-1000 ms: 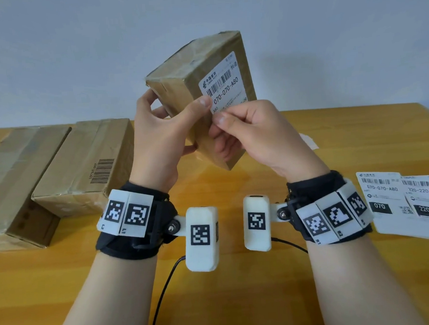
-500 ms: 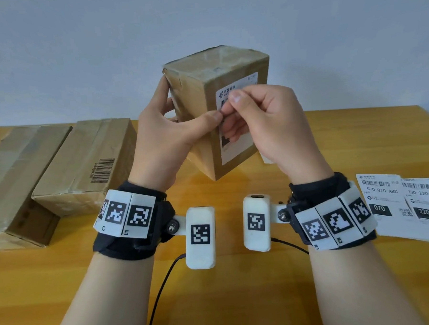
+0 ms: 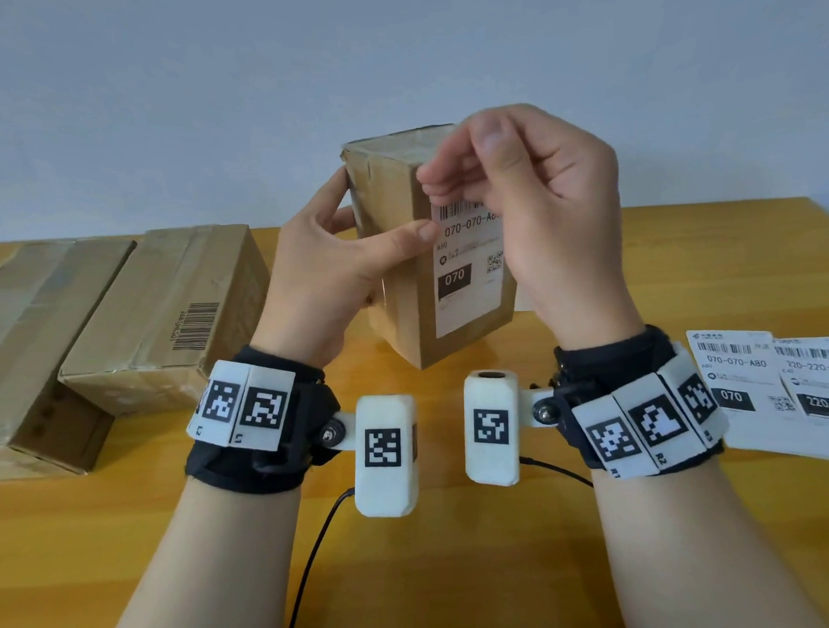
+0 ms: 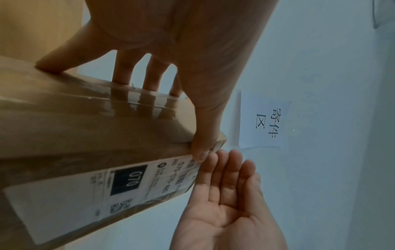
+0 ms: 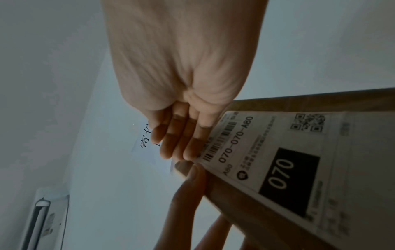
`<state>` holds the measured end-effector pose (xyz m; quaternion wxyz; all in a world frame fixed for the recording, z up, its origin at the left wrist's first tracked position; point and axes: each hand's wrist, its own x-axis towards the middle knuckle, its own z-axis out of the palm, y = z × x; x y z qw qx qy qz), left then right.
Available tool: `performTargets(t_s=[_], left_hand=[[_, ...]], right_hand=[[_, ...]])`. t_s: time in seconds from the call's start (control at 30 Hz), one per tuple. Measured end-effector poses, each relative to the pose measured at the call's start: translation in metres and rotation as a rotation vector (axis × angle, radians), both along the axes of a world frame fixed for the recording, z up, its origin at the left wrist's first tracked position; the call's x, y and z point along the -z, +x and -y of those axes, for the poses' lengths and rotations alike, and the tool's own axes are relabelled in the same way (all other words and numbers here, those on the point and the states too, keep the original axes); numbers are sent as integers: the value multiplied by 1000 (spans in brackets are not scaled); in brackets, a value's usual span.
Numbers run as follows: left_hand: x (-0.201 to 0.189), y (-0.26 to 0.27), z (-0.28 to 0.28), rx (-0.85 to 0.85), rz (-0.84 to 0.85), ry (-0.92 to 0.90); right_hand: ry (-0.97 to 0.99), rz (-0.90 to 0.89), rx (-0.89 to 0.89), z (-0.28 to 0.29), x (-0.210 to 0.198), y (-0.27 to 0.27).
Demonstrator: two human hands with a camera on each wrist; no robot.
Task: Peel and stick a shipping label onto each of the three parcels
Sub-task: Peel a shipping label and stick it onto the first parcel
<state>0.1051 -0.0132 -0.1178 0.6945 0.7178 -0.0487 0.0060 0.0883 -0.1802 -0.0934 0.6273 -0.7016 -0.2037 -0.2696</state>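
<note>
Currently you are gripping the upright parcel (image 3: 399, 247) with your left hand (image 3: 338, 265), its label (image 3: 468, 282) attached; your right hand (image 3: 541, 201), fingers relaxed, is smoothing it. Two left parcels (image 3: 163, 322) are awaiting labels.

- My right hand (image 3: 537, 211) covers the label (image 3: 468, 282)'s top right corner, cutting its code off.
- The label's small print is too blurred to read.
- The frame edge crops the rightmost loose label (image 3: 820, 388).

Head view looks forward-down over table (image 3: 428, 577); wrist views close, facing fingers; all share labelled parcel (image 3: 401, 285).
</note>
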Motion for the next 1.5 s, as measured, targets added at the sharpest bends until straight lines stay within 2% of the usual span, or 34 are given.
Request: performTargets(t_s=[0.1,0.17,0.27,0.37,0.5,0.87,1.03,1.23,1.33,1.4,1.5], left_hand=[[-1,-2,1,-49,24,9],[-3,-3,0,-79,28,-7],[-5,-4,-1,-88,36,-53],[-6,-5,-1,-94,41,-53],[-5,-4,-3,-85,15,-48],[-6,-6,-2,16,27,27],[-4,-6,4,16,31,37],[-4,-5,3,-31,16,-14],[-5,-6,2,-58,20,-45],[-6,-5,0,-88,27,-60],[-6,-4,-2,-106,23,-72]], right_hand=[[125,-64,39,3,-2,-2],[155,-177,57,6,-2,-4],[105,-373,31,7,0,-3],[5,-467,-8,3,5,0],[-21,-448,3,0,9,3],[128,-270,89,6,4,1],[238,-90,135,2,5,4],[292,34,45,-4,8,7],[366,-12,-3,0,6,4],[366,-135,-34,2,4,1],[263,-325,-47,-1,5,-2]])
